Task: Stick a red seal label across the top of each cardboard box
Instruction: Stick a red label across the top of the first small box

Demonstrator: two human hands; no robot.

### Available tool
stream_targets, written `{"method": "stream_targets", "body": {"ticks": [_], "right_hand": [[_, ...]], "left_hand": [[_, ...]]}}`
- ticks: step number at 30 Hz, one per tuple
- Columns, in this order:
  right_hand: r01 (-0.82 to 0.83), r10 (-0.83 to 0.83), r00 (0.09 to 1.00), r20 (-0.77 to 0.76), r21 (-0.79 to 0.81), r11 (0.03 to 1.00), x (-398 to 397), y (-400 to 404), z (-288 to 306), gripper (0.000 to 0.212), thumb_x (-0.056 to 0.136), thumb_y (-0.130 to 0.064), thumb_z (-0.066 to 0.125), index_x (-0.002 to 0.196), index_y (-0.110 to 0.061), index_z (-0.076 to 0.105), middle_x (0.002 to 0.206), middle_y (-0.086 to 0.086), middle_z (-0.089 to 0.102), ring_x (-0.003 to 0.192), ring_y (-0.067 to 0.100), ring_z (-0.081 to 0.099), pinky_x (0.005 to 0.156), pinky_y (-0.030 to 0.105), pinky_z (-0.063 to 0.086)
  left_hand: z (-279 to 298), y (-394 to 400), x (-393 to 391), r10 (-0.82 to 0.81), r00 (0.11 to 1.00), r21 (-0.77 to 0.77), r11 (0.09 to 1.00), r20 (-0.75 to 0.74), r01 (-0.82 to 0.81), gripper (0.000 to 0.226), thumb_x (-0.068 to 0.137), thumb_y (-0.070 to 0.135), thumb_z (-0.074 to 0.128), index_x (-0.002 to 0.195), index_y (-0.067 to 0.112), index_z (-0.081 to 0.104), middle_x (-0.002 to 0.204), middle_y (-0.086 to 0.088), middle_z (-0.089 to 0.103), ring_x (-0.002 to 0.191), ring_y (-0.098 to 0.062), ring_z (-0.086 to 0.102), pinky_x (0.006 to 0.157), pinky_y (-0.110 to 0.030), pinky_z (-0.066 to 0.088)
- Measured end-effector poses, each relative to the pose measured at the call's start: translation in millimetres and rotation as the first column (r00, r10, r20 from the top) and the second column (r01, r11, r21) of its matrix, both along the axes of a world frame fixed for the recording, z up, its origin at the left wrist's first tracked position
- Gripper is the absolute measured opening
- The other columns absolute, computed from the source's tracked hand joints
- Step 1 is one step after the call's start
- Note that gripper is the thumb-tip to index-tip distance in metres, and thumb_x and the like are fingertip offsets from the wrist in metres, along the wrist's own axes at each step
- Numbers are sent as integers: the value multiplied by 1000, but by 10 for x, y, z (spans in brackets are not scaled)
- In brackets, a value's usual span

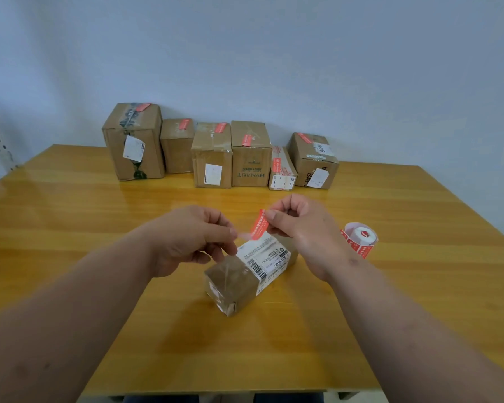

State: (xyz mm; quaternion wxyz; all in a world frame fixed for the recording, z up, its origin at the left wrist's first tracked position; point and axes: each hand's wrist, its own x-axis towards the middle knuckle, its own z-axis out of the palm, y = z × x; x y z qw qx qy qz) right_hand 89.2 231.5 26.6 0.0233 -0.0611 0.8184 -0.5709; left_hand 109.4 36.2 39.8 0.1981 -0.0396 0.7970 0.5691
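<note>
A wooden table [70, 228] is carrying all items. Six cardboard boxes are standing in a row along its far edge against the wall: a tall box [133, 141], a small box [177, 145], a taped box [212, 155], a printed box [250, 154], a flat narrow box [282, 168] and an angled box [313, 159]. Each is showing a red strip on its top; contents cannot be seen, as all are closed.

A seventh, smaller box [233, 282] is lying near the table's middle, under the hands, wearing a white shipping label with barcode and no red seal.

A label roll [360, 238] is resting to the right of it, apart from the hand.

The left hand [192, 237] is pinching a pale backing strip [243, 235]. The right hand [297, 225] is gripping the red seal label [259, 225] between thumb and fingers, held just above the smaller box.
</note>
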Motion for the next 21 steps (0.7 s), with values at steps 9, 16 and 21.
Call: {"method": "stream_targets", "body": {"ticks": [9,16,21], "right_hand": [[30,-30,999,-39,5,1000,0,-29,-13,8,91,-23,69,86,-17,66,85,8,73,88,29,69,81,46,57],[6,-5,1000,-13,44,999,6,-3,-26,6,89,-18,69,88,-14,66,85,9,73,83,28,71,76,46,57],[-18,16,1000,23,106,994,-21,22,-56,7,88,-16,69,86,-13,64,78,1,73,65,7,70,59,24,56]], "left_hand": [[27,166,53,44,995,2,999,87,-44,59,82,65,53,94,8,61,78,-11,74,62,-18,62,61,-29,43],[-24,115,76,30,996,36,999,80,-33,18,78,15,76,90,7,65,76,-11,73,59,-14,62,62,-29,46],[-57,98,68,87,994,-6,996,70,-86,17,80,1,73,96,4,68,75,-8,73,59,-13,62,59,-26,47]]}}
